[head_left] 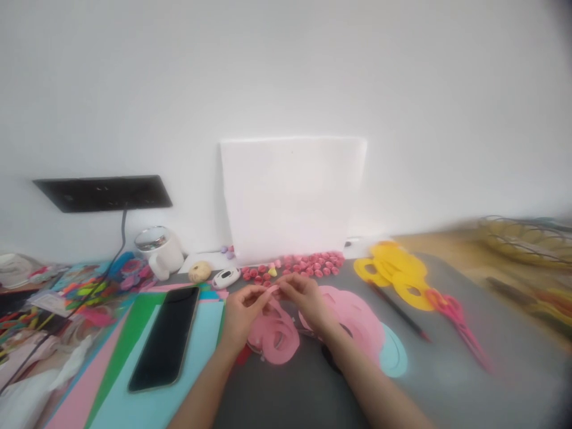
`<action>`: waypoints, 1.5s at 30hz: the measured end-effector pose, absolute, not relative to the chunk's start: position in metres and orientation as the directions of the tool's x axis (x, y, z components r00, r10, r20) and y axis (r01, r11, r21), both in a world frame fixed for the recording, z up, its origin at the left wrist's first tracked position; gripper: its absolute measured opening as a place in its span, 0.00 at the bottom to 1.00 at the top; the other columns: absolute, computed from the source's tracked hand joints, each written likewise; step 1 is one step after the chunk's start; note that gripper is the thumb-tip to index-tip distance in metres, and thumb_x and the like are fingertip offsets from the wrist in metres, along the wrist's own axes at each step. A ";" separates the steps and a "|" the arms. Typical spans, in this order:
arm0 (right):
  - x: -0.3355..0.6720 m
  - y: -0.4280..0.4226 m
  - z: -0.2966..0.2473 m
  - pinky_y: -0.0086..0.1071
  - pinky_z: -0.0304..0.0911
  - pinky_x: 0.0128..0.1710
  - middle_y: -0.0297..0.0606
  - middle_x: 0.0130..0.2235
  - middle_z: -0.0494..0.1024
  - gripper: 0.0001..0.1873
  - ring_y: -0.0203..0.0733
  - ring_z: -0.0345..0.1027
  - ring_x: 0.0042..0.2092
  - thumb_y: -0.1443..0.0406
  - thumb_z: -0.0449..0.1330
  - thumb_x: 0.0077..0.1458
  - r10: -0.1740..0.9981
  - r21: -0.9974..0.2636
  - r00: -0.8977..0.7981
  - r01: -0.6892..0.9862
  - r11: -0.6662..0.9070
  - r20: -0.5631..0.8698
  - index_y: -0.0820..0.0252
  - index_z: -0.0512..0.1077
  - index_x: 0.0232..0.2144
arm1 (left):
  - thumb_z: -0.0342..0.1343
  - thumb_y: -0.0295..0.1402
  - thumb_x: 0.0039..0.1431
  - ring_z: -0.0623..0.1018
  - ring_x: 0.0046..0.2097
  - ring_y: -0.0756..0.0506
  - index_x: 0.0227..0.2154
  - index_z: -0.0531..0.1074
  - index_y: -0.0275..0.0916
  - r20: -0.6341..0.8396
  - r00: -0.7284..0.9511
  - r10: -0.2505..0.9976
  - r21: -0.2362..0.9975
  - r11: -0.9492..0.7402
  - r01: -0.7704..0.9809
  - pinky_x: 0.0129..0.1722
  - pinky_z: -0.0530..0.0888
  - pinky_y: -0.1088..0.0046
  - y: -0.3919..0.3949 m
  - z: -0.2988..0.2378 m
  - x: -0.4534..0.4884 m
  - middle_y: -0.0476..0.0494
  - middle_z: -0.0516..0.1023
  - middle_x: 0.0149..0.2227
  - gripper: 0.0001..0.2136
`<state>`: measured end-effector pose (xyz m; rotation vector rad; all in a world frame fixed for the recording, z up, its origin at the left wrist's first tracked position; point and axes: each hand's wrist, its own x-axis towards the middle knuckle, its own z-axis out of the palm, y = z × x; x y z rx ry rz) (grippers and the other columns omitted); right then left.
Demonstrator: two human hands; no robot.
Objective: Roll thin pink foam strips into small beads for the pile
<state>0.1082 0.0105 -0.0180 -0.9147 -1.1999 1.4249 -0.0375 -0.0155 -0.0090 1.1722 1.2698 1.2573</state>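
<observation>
My left hand (pixel 243 313) and my right hand (pixel 306 301) meet above the grey mat, fingertips pinched together on a thin pink paper strip (pixel 273 289). Under the hands lie pink paper cut-outs (pixel 277 342) with spiral shapes, and more pink pieces (pixel 357 319) sit to the right. A row of small red paper roses (pixel 308 265) lies just beyond the hands, along the foot of a white sheet (pixel 292 196) that leans on the wall.
A black phone (pixel 166 336) rests on coloured paper sheets (pixel 134 381) at left. Yellow cut-outs (pixel 395 271), pink scissors (pixel 458 322) and a dark pencil (pixel 400 313) lie at right. A white mug (pixel 158 253), a wall socket (pixel 105 192) and a wire basket (pixel 522 238) stand further out.
</observation>
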 end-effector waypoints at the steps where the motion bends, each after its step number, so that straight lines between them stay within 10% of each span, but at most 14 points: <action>1: 0.109 0.011 -0.019 0.35 0.68 0.37 0.36 0.27 0.76 0.12 0.37 0.70 0.30 0.58 0.63 0.45 0.980 -0.969 -0.197 -0.248 -0.009 0.041 0.62 0.73 0.26 | 0.63 0.39 0.44 0.76 0.23 0.47 0.26 0.75 0.34 -0.011 -0.088 0.996 1.000 0.010 -0.014 0.25 0.75 0.72 -0.015 -0.008 -0.037 0.46 0.77 0.21 0.11; 9: 0.113 0.009 -0.013 0.35 0.68 0.36 0.37 0.26 0.78 0.11 0.38 0.71 0.30 0.60 0.66 0.41 0.975 -0.966 -0.222 -0.254 -0.052 0.006 0.62 0.76 0.27 | 0.63 0.38 0.43 0.70 0.18 0.51 0.26 0.74 0.34 -0.078 -0.128 0.989 0.988 0.059 -0.145 0.12 0.66 0.79 -0.015 -0.007 -0.036 0.49 0.75 0.22 0.12; 45: 0.120 0.014 -0.016 0.31 0.65 0.36 0.35 0.26 0.78 0.10 0.34 0.69 0.29 0.64 0.69 0.37 0.960 -0.870 -0.276 -0.462 -0.171 -0.043 0.61 0.78 0.27 | 0.64 0.33 0.44 0.71 0.17 0.52 0.33 0.75 0.33 -0.059 0.053 0.997 0.919 0.075 -0.386 0.14 0.68 0.79 -0.019 0.004 -0.038 0.49 0.76 0.21 0.12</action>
